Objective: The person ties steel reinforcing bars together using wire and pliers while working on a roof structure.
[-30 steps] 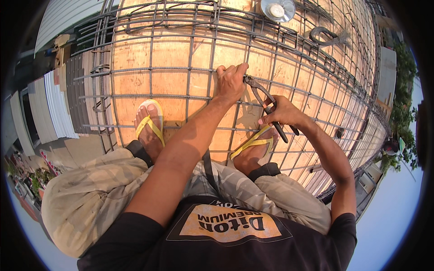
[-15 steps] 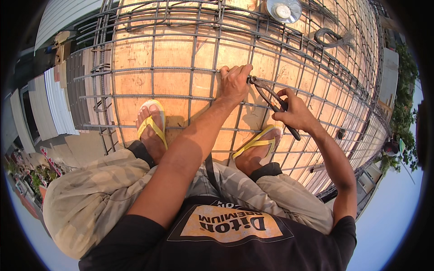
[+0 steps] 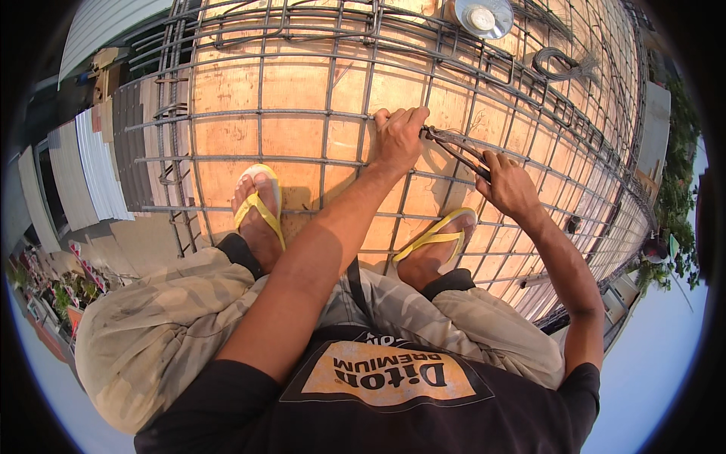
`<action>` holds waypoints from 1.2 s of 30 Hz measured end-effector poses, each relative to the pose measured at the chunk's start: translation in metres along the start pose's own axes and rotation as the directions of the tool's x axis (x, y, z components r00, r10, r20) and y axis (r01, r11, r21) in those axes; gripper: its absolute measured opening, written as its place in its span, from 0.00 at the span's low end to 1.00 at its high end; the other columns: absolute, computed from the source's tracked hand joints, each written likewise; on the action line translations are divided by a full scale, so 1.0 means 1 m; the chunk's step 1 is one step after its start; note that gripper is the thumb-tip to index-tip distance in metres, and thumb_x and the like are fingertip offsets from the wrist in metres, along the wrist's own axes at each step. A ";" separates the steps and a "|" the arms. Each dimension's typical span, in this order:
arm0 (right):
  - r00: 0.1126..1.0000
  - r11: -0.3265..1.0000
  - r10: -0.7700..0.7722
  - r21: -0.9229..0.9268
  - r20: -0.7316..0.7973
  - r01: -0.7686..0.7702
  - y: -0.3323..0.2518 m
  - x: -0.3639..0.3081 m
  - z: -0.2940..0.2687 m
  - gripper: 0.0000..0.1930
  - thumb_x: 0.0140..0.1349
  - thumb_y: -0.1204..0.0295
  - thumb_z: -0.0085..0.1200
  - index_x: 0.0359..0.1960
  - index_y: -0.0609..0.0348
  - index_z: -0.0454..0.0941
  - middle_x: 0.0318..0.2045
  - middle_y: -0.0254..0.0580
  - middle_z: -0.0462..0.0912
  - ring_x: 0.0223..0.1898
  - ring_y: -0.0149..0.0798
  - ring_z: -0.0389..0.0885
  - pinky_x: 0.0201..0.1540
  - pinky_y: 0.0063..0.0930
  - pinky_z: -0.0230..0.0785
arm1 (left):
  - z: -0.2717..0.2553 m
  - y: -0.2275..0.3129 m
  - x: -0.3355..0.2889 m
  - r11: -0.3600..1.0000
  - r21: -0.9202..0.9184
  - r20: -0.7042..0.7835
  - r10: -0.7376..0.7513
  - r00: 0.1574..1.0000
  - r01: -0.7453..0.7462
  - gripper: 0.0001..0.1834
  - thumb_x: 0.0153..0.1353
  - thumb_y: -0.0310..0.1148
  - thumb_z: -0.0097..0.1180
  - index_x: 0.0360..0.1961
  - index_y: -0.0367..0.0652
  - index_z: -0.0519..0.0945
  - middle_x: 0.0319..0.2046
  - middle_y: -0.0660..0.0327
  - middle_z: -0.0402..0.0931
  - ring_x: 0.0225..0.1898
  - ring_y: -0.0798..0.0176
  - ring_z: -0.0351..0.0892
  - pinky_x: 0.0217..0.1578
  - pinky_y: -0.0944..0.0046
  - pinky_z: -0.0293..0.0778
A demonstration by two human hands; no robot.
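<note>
My right hand (image 3: pixel 513 184) is closed round the handles of a pair of pincers (image 3: pixel 458 144), which are drawn close together. Their jaws meet the rebar grid (image 3: pixel 330 113) at a bar crossing, right beside my left hand (image 3: pixel 398 140). That hand is closed, its fingers curled over the bar at this crossing. Its fingertips are hidden, so I cannot tell whether it pinches a wire as well. The steel bars run in both directions just above light plywood sheets (image 3: pixel 295 87).
My feet in yellow flip-flops (image 3: pixel 261 208) stand among the bars. Denser bundled rebar (image 3: pixel 318 34) crosses the far side. Beyond it are a round metal dish (image 3: pixel 499 17) with a pale thing inside and a coil of thin wire (image 3: pixel 556 64). Corrugated sheets (image 3: pixel 102 166) lie lower at the left.
My right hand has tightened, bringing the spread pincer handles together, and its fingers now wrap them. The jaws stay by my left hand, which keeps its place on the bar. The view shifts slightly.
</note>
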State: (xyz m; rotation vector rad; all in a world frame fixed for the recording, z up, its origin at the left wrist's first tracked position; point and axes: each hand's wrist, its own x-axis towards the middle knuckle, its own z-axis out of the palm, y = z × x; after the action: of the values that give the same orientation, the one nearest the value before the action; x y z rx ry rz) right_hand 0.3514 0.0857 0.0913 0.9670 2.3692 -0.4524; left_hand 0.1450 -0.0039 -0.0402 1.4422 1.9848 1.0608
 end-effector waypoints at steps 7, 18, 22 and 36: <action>0.928 0.837 0.084 0.480 0.363 -0.263 -0.011 -0.002 -0.011 0.21 0.71 0.59 0.43 0.37 0.69 0.77 0.22 0.51 0.78 0.27 0.47 0.81 0.34 0.38 0.75 | -0.003 0.006 0.001 0.999 0.052 0.108 -0.009 0.994 0.003 0.19 0.54 0.18 0.53 0.47 0.46 0.76 0.41 0.62 0.80 0.46 0.59 0.77 0.51 0.49 0.56; 0.771 -0.289 -0.378 0.726 0.513 -0.625 -0.018 -0.012 0.006 0.25 0.64 0.59 0.52 0.54 0.68 0.69 0.30 0.38 0.77 0.29 0.33 0.80 0.28 0.26 0.76 | -0.008 0.040 0.018 0.864 -0.033 0.494 0.451 0.743 -0.503 0.11 0.45 0.28 0.66 0.32 0.46 0.80 0.33 0.65 0.81 0.46 0.61 0.78 0.62 0.42 0.57; 0.774 -0.025 -0.276 0.800 0.570 -0.599 -0.005 -0.011 -0.003 0.27 0.60 0.60 0.61 0.52 0.71 0.71 0.27 0.40 0.81 0.25 0.35 0.84 0.23 0.22 0.73 | -0.003 0.048 0.026 0.876 -0.084 0.605 0.424 0.674 -0.475 0.07 0.45 0.27 0.65 0.29 0.45 0.81 0.29 0.59 0.82 0.39 0.59 0.82 0.56 0.52 0.63; 0.976 0.980 0.199 0.029 -0.084 -0.197 -0.020 -0.035 0.013 0.33 0.51 0.72 0.63 0.61 0.56 0.67 0.35 0.52 0.77 0.35 0.55 0.81 0.38 0.47 0.74 | 0.025 0.058 0.023 0.898 0.134 0.593 0.266 0.760 -0.419 0.03 0.53 0.32 0.59 0.30 0.48 0.81 0.22 0.59 0.82 0.30 0.58 0.83 0.47 0.52 0.62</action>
State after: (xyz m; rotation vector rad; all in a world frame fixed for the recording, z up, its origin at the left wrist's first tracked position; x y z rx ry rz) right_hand 0.3627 0.0465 0.1037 1.2415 2.3172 -0.3649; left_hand 0.1890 0.0345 -0.0074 2.0410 1.4860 0.4097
